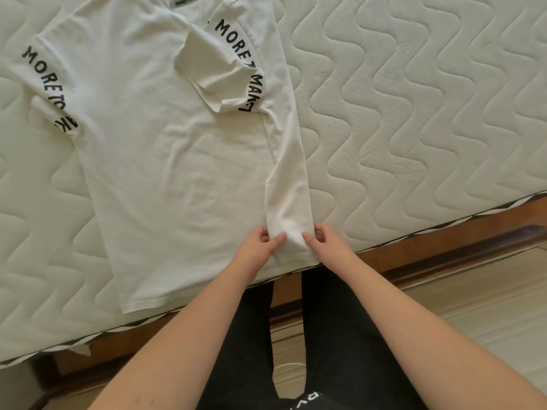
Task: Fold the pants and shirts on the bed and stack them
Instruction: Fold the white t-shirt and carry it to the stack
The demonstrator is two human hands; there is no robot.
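The white shirt (pixel 165 149) covers the left and middle of the bed (pixel 414 113), its right strip folded inward. Right of it, bare quilted mattress runs open to the far right. Both hands crowd the near hem at the bed's wooden edge (pixel 444 247); a narrow bare strip lies at far left.

I see the shirt (pixel 165 161) lying flat on the bed (pixel 414 113), its right side folded inward; my left hand (pixel 260 244) and right hand (pixel 322 241) pinch the fold at the near edge
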